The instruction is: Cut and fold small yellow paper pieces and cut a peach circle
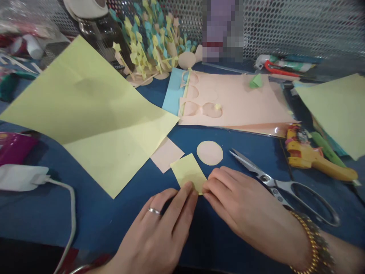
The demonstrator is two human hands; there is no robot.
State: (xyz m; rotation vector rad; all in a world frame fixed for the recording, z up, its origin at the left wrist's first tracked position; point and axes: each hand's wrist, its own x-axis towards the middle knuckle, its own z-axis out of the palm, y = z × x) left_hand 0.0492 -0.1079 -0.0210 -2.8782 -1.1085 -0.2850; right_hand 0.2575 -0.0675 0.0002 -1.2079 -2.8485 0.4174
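Observation:
A small yellow paper piece (188,170) lies on the blue tabletop, between my two hands. My left hand (168,224), with a ring on one finger, presses its fingertips on the paper's lower edge. At the paper's lower right corner, the fingers of my right hand (239,205) are closed in a pinch. A pink square (166,155) touches the yellow piece at its upper left and partly lies under a large yellow sheet (97,102). Just above my right hand is a pale oval (210,153). Metal scissors (265,178) lie to the right, partly behind my right wrist.
Pink sheets with cutouts (239,99) lie at the back centre. Paper stars on stems (154,45) stand behind. A yellow glue gun (319,158) and more sheets (339,110) are at right. A white cable (72,213) crosses the left side.

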